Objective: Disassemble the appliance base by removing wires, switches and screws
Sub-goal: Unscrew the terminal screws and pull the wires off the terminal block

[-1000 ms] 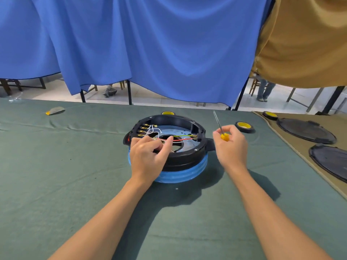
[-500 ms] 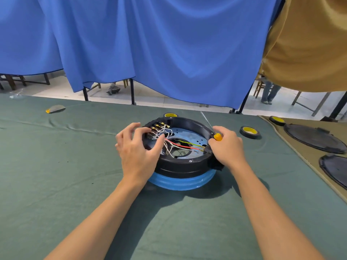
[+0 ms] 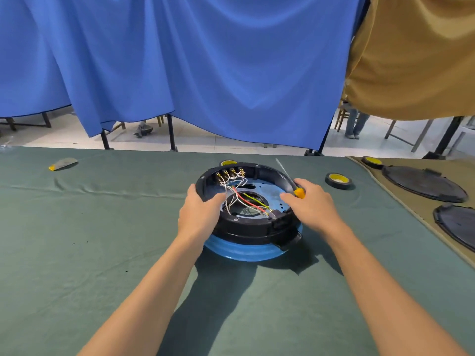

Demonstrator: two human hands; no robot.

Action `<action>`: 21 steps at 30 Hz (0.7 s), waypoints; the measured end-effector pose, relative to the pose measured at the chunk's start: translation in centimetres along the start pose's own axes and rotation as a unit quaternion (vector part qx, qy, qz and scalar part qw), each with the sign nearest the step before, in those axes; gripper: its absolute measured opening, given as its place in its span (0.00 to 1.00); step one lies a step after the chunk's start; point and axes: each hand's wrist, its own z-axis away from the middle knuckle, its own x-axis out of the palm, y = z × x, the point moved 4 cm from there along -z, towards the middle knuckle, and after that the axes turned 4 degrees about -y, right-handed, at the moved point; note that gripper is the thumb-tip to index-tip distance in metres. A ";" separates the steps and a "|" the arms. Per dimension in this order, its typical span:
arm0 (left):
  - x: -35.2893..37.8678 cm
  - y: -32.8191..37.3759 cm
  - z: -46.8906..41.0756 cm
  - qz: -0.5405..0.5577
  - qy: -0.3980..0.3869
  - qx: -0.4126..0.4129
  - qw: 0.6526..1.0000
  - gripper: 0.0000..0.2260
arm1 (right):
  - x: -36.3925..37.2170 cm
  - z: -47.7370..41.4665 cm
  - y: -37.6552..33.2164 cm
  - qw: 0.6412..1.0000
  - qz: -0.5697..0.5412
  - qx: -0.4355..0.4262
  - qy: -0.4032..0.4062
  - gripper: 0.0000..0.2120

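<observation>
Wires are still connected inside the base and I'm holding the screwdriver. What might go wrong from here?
1. The wires run to the terminals; if the left hand, gripping the rim, turns the appliance base, they may snag or tear.
2. The right hand reaches in while holding the screwdriver shaft-up; it may slip from that partial grip.

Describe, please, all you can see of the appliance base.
The appliance base is round: a black ring over a blue shell, open side up on green cloth. Inside show a bluish plate, brass terminals and white, red, yellow wires. The left hand grips its left rim; the right hand, holding a screwdriver, reaches over its right rim.
</observation>
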 end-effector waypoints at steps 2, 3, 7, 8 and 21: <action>-0.2 -0.2 -0.9 -0.017 -0.019 0.030 0.999 0.22 | 0.0 -0.1 -0.1 1.000 0.029 -0.008 0.003 0.17; -0.5 -0.1 -1.6 -0.015 -0.031 0.039 0.999 0.17 | -0.2 -0.1 -0.2 0.999 0.048 -0.009 0.002 0.18; -2.4 1.2 -3.0 -0.099 0.037 0.013 0.994 0.17 | -0.8 0.4 -0.2 0.993 0.115 -0.026 -0.010 0.22; -2.8 1.7 -2.8 -0.164 0.091 0.007 0.982 0.21 | -1.0 0.5 -0.3 0.991 0.130 -0.033 -0.007 0.23; 1.3 1.9 0.5 -0.238 0.047 0.010 0.970 0.36 | -1.3 1.1 0.4 0.997 0.035 -0.025 -0.057 0.27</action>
